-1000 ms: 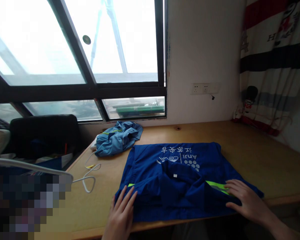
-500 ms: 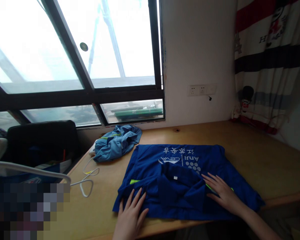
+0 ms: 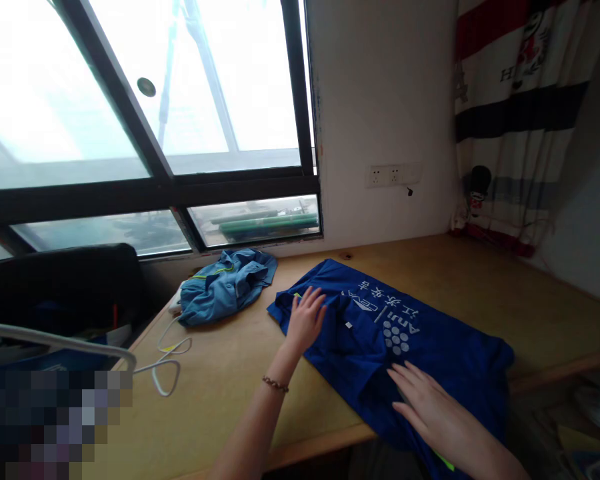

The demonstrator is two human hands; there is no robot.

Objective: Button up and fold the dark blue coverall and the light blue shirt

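A dark blue collared work shirt point(image 3: 455, 353) lies slantwise on the wooden table, its white print and collar showing, its near right part hanging over the front edge. My left hand point(image 3: 307, 317), with a beaded bracelet at the wrist, rests on the shirt near its left end, fingers extended. Low on the right, my right hand point(image 3: 425, 400) lies over the cloth near the table edge, fingers stretched and thumb apart. A bright yellow-green trim piece shows below the right hand.
A crumpled light blue garment point(image 3: 230, 283) sits at the table's back left, beside a white cable point(image 3: 167, 373). The wooden table point(image 3: 195, 413) meets a window and a wall with sockets point(image 3: 393, 175). A patterned curtain point(image 3: 517, 133) hangs at right; a black chair point(image 3: 63, 280) stands left.
The shirt has turned clockwise, its left end going away from me and its right end coming over the front edge. My left hand moved forward and right; my right hand moved nearer.
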